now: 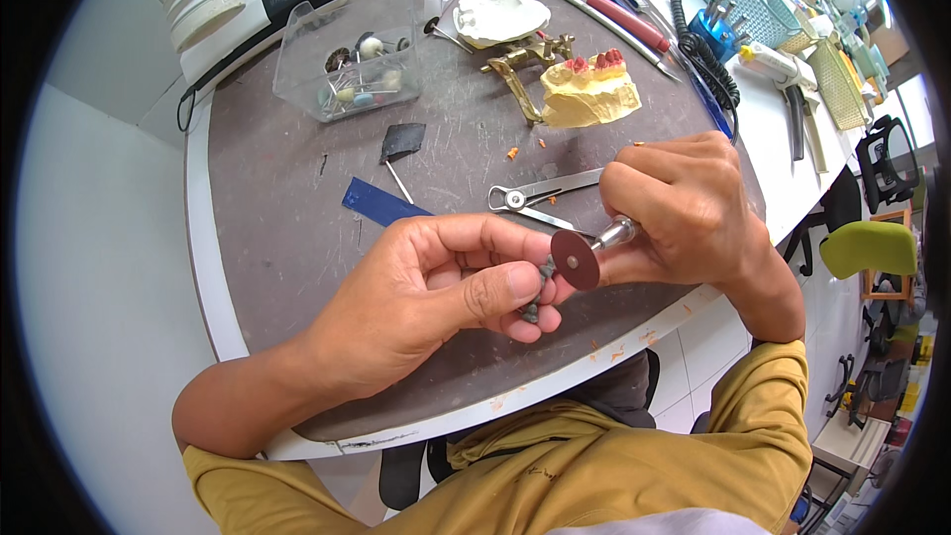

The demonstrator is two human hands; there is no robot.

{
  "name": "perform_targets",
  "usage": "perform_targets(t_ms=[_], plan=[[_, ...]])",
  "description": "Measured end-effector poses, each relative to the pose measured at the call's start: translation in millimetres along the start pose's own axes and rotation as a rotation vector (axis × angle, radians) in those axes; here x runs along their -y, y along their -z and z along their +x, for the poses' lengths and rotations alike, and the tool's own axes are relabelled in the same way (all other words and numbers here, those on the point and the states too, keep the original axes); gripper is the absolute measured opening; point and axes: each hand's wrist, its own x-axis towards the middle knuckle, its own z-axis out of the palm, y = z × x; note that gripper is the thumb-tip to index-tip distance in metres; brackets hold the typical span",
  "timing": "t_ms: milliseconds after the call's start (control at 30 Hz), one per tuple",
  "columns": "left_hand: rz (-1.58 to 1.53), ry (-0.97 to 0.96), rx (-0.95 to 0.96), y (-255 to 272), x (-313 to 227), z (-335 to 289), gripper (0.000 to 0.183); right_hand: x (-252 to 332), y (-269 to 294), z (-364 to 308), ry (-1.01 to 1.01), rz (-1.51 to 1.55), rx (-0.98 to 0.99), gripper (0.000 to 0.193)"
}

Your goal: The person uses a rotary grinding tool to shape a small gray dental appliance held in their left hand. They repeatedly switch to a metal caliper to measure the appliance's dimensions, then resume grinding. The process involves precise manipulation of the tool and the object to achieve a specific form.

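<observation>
"Log the piece first. Where is it?"

"Small, knobbly, dark grey piece (pixel 531 314), centre of my view, above the near side of the brown-topped, pale-edged bench (pixel 267 198). Left hand (pixel 426 282) has it: grip closed, thumb and fingertips pinching it between them."

"And the other grip?"

"Right hand (pixel 684 203), fingers curled tight around a slim, silver metal handpiece (pixel 620 229). On its tip, a flat, round, dark red disc (pixel 575 256), broad face toward my camera. Disc sits right by the grey piece; from up here I cannot tell whether they touch."

"Next ring out?"

"Just beyond the hands I note a silver metal caliper (pixel 515 199) with a round hub, lying on the bench. Left of it, a flat, dark blue strip (pixel 376 200); farther up, a square black scrap (pixel 403 142), a thin pale rod (pixel 398 181) running down from it."

"Far side?"

"Yellow dental model (pixel 589 102) with red teeth (pixel 600 60), brass-coloured metal frame (pixel 515 91) beside it, white plaster-like model (pixel 500 18) behind. Off left, a clear plastic box (pixel 295 74) holding small stemmed bits (pixel 370 47). Orange crumbs (pixel 512 154) near the caliper."
</observation>
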Motion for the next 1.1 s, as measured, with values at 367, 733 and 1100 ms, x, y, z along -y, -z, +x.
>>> perform_targets(t_ms=[367, 733, 1100], plan=[[0.01, 0.006, -0.004, -0.9, -1.0, 0.4, 0.032, -0.4, -1.0, -0.4, 0.014, 0.006, 0.002, 0.059], [-0.008, 0.005, -0.008, -0.4, -1.5, 0.0, 0.024, -0.2, 1.9, -1.1, -0.035, -0.016, -0.014, 0.058], [0.014, 0.011, 0.002, -0.1, -2.2, 0.2, 0.024, -0.2, 1.4, -1.0, -0.026, -0.011, -0.01, 0.058]])
